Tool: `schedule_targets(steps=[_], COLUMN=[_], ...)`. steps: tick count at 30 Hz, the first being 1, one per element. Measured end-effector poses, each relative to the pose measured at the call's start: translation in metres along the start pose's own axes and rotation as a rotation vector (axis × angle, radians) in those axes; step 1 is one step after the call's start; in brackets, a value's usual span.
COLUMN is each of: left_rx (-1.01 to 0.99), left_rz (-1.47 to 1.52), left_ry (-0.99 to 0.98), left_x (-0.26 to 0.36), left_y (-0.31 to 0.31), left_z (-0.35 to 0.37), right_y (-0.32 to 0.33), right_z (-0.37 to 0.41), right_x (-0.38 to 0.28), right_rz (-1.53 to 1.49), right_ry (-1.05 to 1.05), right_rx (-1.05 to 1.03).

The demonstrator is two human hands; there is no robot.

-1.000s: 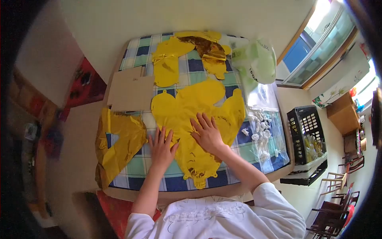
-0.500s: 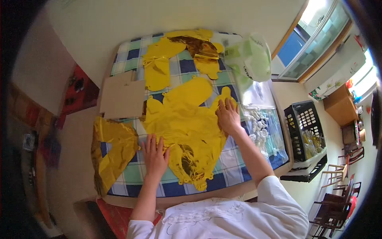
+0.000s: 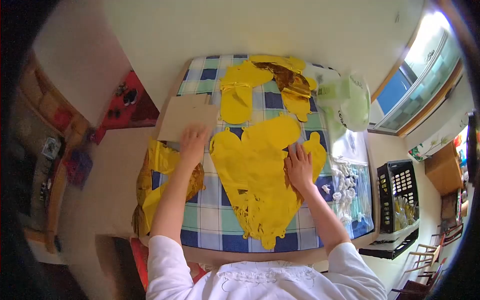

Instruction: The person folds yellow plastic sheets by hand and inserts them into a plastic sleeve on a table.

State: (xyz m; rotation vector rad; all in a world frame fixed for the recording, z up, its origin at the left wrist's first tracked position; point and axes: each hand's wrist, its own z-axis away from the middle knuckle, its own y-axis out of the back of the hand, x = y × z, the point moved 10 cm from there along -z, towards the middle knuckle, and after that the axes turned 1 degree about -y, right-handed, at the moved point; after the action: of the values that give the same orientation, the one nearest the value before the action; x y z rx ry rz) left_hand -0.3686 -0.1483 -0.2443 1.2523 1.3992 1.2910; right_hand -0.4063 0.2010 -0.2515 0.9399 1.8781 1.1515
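A flat, uninflated yellow foil balloon (image 3: pixel 262 170) lies spread over the checked cloth, with small tabs along its edges and a crinkled, shiny lower part. My right hand (image 3: pixel 300 167) rests on its right side, fingers apart and stretched out. Over the lower right part of the beige cardboard (image 3: pixel 186 112) is my left hand (image 3: pixel 195 140), its fingers smeared by motion. A second yellow foil piece (image 3: pixel 162 157), folded and crinkled, lies partly behind my left forearm.
More yellow foil pieces (image 3: pixel 240 102) lie at the far side of the checked cloth (image 3: pixel 210 215). On the right are a green-white plastic bag (image 3: pixel 350 102) and white bundles (image 3: pixel 345 190) on clear plastic. A black crate (image 3: pixel 397 195) stands beyond the table's right edge.
My left hand has moved up from the balloon's left edge to the cardboard. The balloon's lower and left parts lie flatter and more spread out. My right hand stays on its right side.
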Motion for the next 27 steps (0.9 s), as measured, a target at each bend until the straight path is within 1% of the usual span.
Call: schedule_targets(steps=[3,6,9,12,14,18,19,21,24,25,27], left_rx=[0.055,0.192,0.096,0.160,0.185,0.181,0.131,0.027,-0.005,-0.015,-0.032], left_rz=[0.035,0.009,0.133,0.157,0.118,0.083,0.127,0.212,0.582,0.589,0.602], left_ry=[0.015,0.008,-0.237,-0.418,-0.357,-0.301,-0.225,-0.077,-0.043,-0.059,-0.088], left_x=[-0.016,0.000,0.067,0.111,0.121,0.127,0.119,0.107,0.098,0.098,0.095], left_y=[0.004,0.032,0.045,-0.011,-0.031,-0.017,-0.015,-0.010,0.015,0.013,0.002], left_z=[-0.008,-0.006,-0.025,-0.056,-0.081,-0.101,-0.107,-0.121,-0.123,-0.127,-0.138], right_y=[0.002,0.005,0.004,0.005,-0.001,0.004,0.008,0.022,0.024,0.019,-0.009], right_z=[0.003,0.002,0.003,0.002,0.003,-0.003,-0.006,-0.022,-0.066,-0.082,-0.111], right_x=[-0.002,-0.002,-0.003,-0.005,-0.001,0.002,0.002,-0.016,-0.050,-0.062,-0.089], right_rz=[-0.017,-0.009,-0.012,-0.009,0.021,-0.100,-0.124,-0.183,-0.196,-0.188,-0.090], right_ry=[0.003,0.003,0.000,0.001,0.010,-0.033,-0.041,0.049,0.177,0.222,0.392], right_rx=[0.026,0.045,0.054,0.047,0.045,-0.054,-0.044,-0.023,0.003,0.013,-0.037])
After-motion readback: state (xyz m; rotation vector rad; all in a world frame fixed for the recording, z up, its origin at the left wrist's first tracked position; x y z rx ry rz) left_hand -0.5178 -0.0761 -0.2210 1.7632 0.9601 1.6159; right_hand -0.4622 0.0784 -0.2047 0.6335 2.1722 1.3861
